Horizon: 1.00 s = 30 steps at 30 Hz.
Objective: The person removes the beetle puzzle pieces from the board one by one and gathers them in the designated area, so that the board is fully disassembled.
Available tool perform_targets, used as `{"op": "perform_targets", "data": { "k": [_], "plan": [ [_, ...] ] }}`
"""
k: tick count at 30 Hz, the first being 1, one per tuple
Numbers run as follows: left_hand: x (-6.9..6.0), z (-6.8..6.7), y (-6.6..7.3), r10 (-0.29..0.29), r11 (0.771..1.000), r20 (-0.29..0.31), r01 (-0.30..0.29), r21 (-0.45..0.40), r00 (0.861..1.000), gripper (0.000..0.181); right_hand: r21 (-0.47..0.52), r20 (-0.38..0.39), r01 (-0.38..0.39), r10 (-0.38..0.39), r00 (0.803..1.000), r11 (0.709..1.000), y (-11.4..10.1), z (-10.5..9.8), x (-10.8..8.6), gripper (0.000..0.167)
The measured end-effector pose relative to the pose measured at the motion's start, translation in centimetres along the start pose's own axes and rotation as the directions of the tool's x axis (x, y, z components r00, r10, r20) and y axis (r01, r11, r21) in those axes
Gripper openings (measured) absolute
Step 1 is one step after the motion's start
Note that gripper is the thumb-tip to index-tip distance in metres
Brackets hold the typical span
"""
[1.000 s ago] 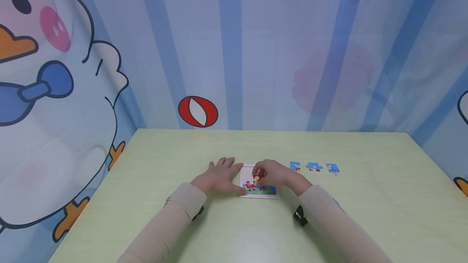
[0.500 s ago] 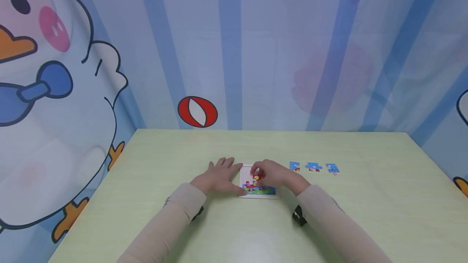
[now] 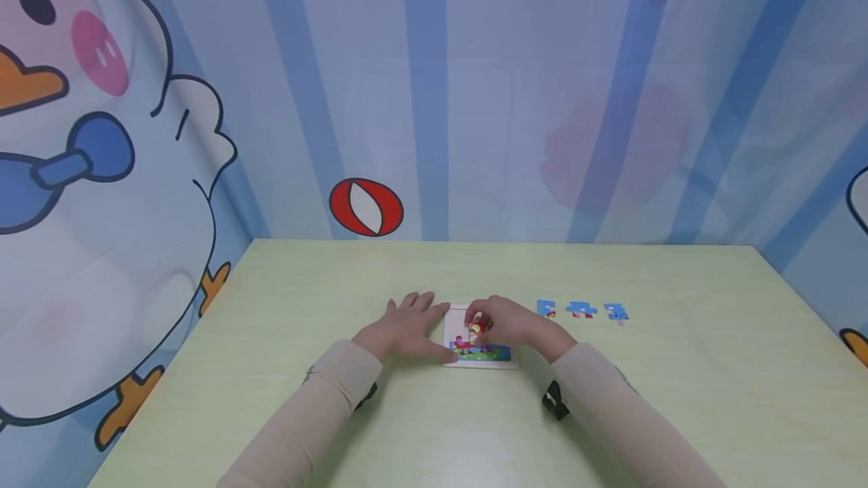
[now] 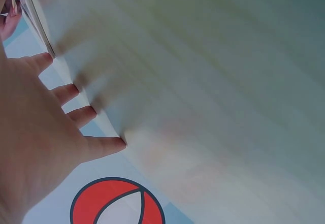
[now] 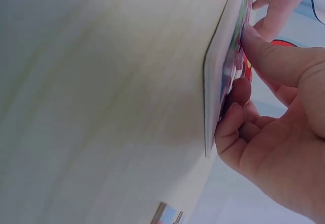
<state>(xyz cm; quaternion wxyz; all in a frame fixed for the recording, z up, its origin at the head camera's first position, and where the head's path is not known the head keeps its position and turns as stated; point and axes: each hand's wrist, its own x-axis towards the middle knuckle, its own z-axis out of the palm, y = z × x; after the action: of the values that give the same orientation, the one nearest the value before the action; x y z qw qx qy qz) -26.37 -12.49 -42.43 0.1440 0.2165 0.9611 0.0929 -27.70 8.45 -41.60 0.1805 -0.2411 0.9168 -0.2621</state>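
Note:
A small white-rimmed puzzle tray (image 3: pixel 456 322) lies flat on the table, its lower part filled with green, blue and red picture pieces. My left hand (image 3: pixel 404 328) rests at its left side with fingers spread straight; in the left wrist view, the index fingertip of the left hand (image 4: pixel 43 120) touches the tray's edge. Over the tray, my right hand (image 3: pixel 508 322) pinches a red jigsaw piece (image 3: pixel 478 327) between thumb and fingers. In the right wrist view, curled fingers of the right hand (image 5: pixel 284 132) partly hide that piece beside the tray rim (image 5: pixel 216 76).
Three loose blue jigsaw pieces lie in a row right of the tray: a left one (image 3: pixel 545 308), a middle one (image 3: pixel 582 309) and a right one (image 3: pixel 616 312). A printed cloth backdrop (image 3: pixel 475 96) stands behind the pale table (image 3: pixel 434 428).
The red jigsaw piece has turned or tilted slightly in my right fingers, over the same part of the tray. My left hand stays in place.

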Motion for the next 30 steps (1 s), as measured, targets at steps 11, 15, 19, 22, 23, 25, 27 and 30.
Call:
{"op": "perform_targets", "data": {
  "k": [11,15,19,22,23,25,27,30],
  "plan": [
    [0.05,0.14,0.01,0.000,1.000,-0.003,0.000,0.009,1.000,0.091,0.018,-0.001,0.012,-0.012,1.000,1.000,0.10,0.01,-0.01,0.024],
    [0.02,0.12,0.01,0.000,1.000,-0.003,0.000,0.011,1.000,0.091,0.012,-0.002,0.015,-0.015,1.000,1.000,0.09,0.03,0.00,0.024],
    [0.02,0.12,0.01,-0.001,1.000,-0.003,0.001,0.009,1.000,0.091,0.015,-0.001,0.007,-0.007,1.000,1.000,0.09,0.07,-0.01,0.025],
    [0.04,0.12,0.03,-0.003,1.000,-0.002,0.003,0.006,1.000,0.090,0.025,0.001,0.010,-0.010,1.000,1.000,0.07,0.07,-0.03,0.025],
    [0.06,0.13,0.03,-0.003,1.000,-0.002,0.003,0.006,1.000,0.090,0.027,0.002,0.015,-0.015,1.000,1.000,0.05,0.05,-0.05,0.024],
    [0.09,0.15,0.02,-0.003,1.000,-0.002,0.003,0.007,1.000,0.090,0.031,0.006,0.021,-0.021,1.000,0.999,-0.02,0.00,-0.14,0.024],
    [0.12,0.17,-0.01,-0.004,1.000,-0.001,0.004,0.008,1.000,0.090,0.036,0.010,0.025,-0.025,1.000,0.999,-0.04,-0.05,-0.18,0.024],
    [0.17,0.21,-0.05,-0.002,1.000,0.000,0.002,0.010,1.000,0.091,0.043,0.017,0.027,-0.027,0.999,0.999,-0.05,-0.13,-0.25,0.024]
  ]
}}
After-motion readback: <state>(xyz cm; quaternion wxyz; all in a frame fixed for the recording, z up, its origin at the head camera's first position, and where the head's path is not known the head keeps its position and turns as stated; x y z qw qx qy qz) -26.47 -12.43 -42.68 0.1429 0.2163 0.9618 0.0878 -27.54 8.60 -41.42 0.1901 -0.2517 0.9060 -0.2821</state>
